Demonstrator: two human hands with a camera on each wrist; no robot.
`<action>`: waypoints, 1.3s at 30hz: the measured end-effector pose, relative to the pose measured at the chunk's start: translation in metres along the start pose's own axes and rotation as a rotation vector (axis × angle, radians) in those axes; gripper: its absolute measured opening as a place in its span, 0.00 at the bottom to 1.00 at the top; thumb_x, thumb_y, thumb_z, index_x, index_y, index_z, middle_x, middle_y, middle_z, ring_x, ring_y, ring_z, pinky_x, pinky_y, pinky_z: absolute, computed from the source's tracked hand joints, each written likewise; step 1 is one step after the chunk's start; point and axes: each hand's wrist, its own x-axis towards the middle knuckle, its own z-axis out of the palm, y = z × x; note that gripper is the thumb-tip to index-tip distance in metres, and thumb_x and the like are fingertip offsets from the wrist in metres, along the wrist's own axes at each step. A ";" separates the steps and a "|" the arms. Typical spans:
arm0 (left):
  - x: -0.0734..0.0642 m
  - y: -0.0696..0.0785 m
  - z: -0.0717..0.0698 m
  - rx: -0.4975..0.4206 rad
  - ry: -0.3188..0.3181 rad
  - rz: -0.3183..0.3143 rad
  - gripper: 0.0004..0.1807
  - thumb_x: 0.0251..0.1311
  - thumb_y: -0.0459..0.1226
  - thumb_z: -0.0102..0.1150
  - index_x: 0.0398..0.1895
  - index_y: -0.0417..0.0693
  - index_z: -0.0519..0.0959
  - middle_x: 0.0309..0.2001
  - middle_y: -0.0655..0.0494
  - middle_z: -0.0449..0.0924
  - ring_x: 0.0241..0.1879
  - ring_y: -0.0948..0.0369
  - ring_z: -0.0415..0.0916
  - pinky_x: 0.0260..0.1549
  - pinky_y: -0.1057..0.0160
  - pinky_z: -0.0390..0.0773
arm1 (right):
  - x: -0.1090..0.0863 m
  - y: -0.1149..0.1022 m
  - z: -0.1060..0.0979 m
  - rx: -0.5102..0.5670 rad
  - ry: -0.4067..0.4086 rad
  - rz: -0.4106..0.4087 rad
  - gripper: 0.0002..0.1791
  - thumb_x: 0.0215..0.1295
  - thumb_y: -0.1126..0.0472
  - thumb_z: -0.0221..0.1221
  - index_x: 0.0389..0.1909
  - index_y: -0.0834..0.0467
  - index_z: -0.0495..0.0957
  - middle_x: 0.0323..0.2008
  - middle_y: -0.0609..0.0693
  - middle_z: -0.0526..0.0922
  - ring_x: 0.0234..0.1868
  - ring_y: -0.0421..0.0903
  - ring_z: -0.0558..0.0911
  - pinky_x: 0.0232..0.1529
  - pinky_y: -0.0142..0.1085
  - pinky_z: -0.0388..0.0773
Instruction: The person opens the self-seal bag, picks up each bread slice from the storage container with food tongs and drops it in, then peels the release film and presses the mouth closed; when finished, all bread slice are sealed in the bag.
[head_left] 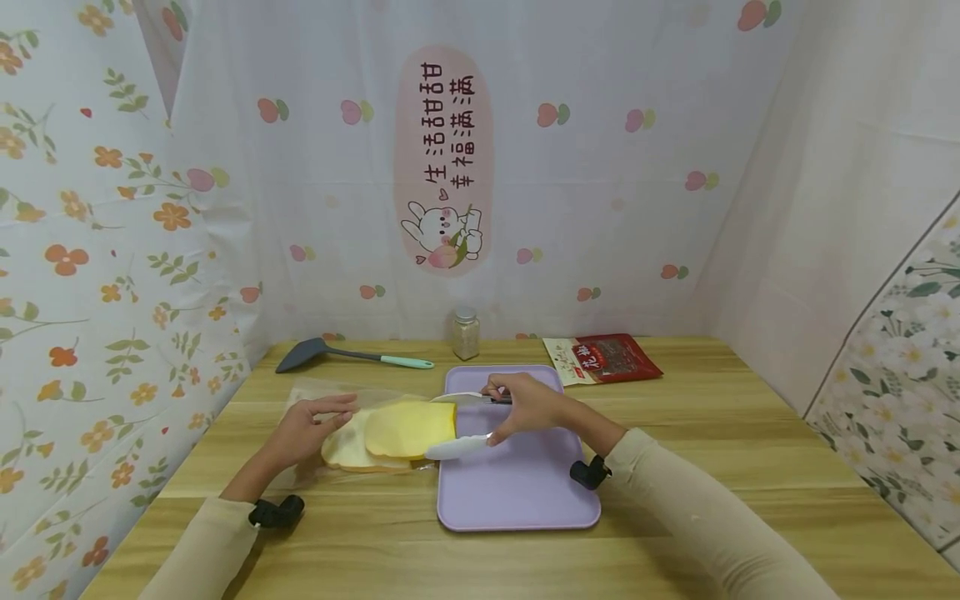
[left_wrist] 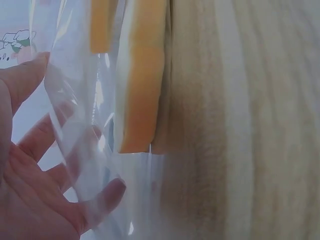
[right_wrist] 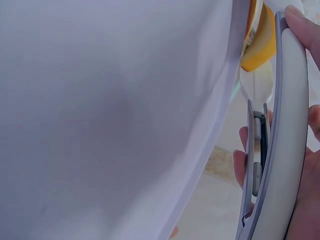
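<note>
My right hand (head_left: 528,407) grips a pair of tongs (right_wrist: 292,125) with white tips and grey-white handles. Between the tips sits a pale yellow bread slice (head_left: 408,429), its left part over the bag and its right end at the tray's left edge. A second bread slice (head_left: 341,450) lies below it in a clear plastic bag (head_left: 307,390). My left hand (head_left: 303,429) is at the bag's left part, fingers spread and loosely bent against the film. In the left wrist view, the thumb touches the bag's edge and the fingers (left_wrist: 107,197) show through the film.
The lilac tray (head_left: 517,500) lies under my right hand on the wooden table (head_left: 360,542). Along the back are a dark spatula (head_left: 307,354) with a mint handle, a glass spice jar (head_left: 466,335) and a red and cream packet (head_left: 607,358). Patterned curtains (head_left: 600,192) stand around.
</note>
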 end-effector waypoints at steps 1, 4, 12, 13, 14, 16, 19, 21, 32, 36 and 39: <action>0.001 0.000 0.000 0.003 0.002 0.003 0.13 0.68 0.35 0.59 0.51 0.39 0.85 0.62 0.38 0.75 0.61 0.38 0.72 0.47 0.34 0.75 | 0.001 -0.001 0.001 0.001 0.001 -0.002 0.36 0.38 0.44 0.81 0.31 0.59 0.65 0.55 0.52 0.83 0.59 0.45 0.78 0.44 0.40 0.69; 0.001 0.001 0.000 0.006 0.004 0.003 0.13 0.68 0.35 0.59 0.51 0.39 0.85 0.62 0.39 0.75 0.61 0.39 0.72 0.47 0.34 0.75 | 0.006 -0.003 0.004 0.003 0.005 -0.008 0.36 0.38 0.45 0.81 0.32 0.61 0.66 0.54 0.51 0.83 0.53 0.44 0.79 0.42 0.38 0.69; -0.001 0.003 0.002 0.007 0.020 -0.006 0.13 0.68 0.35 0.60 0.50 0.39 0.85 0.61 0.38 0.76 0.61 0.38 0.72 0.47 0.32 0.74 | 0.012 -0.010 0.014 0.050 0.013 -0.017 0.38 0.38 0.47 0.81 0.34 0.66 0.67 0.46 0.55 0.82 0.39 0.48 0.73 0.36 0.34 0.63; -0.001 0.003 0.003 0.005 0.023 -0.005 0.13 0.68 0.35 0.60 0.50 0.39 0.85 0.61 0.38 0.76 0.61 0.37 0.72 0.46 0.32 0.74 | 0.013 -0.011 0.015 0.049 0.013 -0.017 0.37 0.38 0.47 0.81 0.34 0.65 0.67 0.46 0.55 0.82 0.38 0.47 0.73 0.36 0.33 0.62; -0.001 0.003 0.003 0.005 0.026 -0.003 0.12 0.68 0.35 0.60 0.50 0.39 0.85 0.61 0.38 0.76 0.61 0.37 0.71 0.46 0.32 0.74 | 0.013 -0.012 0.016 0.049 0.016 -0.017 0.37 0.38 0.47 0.81 0.34 0.65 0.67 0.45 0.56 0.82 0.37 0.47 0.72 0.35 0.33 0.62; -0.001 0.003 0.004 0.002 0.029 0.002 0.12 0.68 0.35 0.60 0.50 0.39 0.85 0.61 0.38 0.76 0.61 0.37 0.71 0.46 0.32 0.74 | 0.013 -0.014 0.017 0.043 0.020 -0.016 0.37 0.38 0.47 0.81 0.34 0.65 0.68 0.43 0.57 0.81 0.34 0.44 0.70 0.34 0.32 0.61; -0.001 0.002 0.004 0.006 0.036 0.011 0.12 0.67 0.34 0.60 0.50 0.38 0.85 0.61 0.38 0.76 0.59 0.37 0.73 0.45 0.34 0.76 | 0.015 -0.019 0.020 0.012 0.033 -0.012 0.37 0.38 0.46 0.81 0.34 0.63 0.68 0.35 0.58 0.78 0.30 0.39 0.65 0.31 0.31 0.58; 0.000 0.002 0.004 0.012 0.039 0.016 0.12 0.67 0.34 0.60 0.50 0.38 0.85 0.61 0.38 0.76 0.58 0.38 0.74 0.45 0.35 0.77 | 0.017 -0.022 0.021 -0.007 0.038 -0.005 0.37 0.37 0.45 0.81 0.35 0.64 0.69 0.31 0.56 0.73 0.29 0.38 0.63 0.30 0.31 0.58; 0.000 0.002 0.005 0.028 0.049 0.013 0.12 0.67 0.35 0.61 0.49 0.39 0.85 0.60 0.39 0.77 0.58 0.39 0.75 0.40 0.46 0.80 | 0.026 -0.032 0.026 -0.057 0.034 0.012 0.38 0.36 0.46 0.82 0.37 0.65 0.71 0.24 0.42 0.61 0.27 0.37 0.62 0.28 0.30 0.57; 0.000 0.002 0.005 0.030 0.056 0.017 0.12 0.67 0.35 0.61 0.49 0.39 0.86 0.60 0.39 0.77 0.58 0.39 0.75 0.39 0.47 0.80 | 0.029 -0.036 0.027 -0.069 0.030 0.000 0.38 0.36 0.45 0.82 0.37 0.65 0.71 0.24 0.41 0.59 0.26 0.37 0.62 0.27 0.30 0.57; 0.000 0.001 0.005 0.033 0.059 0.017 0.12 0.67 0.35 0.61 0.49 0.39 0.86 0.60 0.39 0.77 0.58 0.38 0.74 0.43 0.41 0.79 | 0.033 -0.039 0.028 -0.088 0.022 0.003 0.39 0.36 0.44 0.81 0.37 0.65 0.70 0.24 0.41 0.59 0.27 0.36 0.61 0.28 0.30 0.56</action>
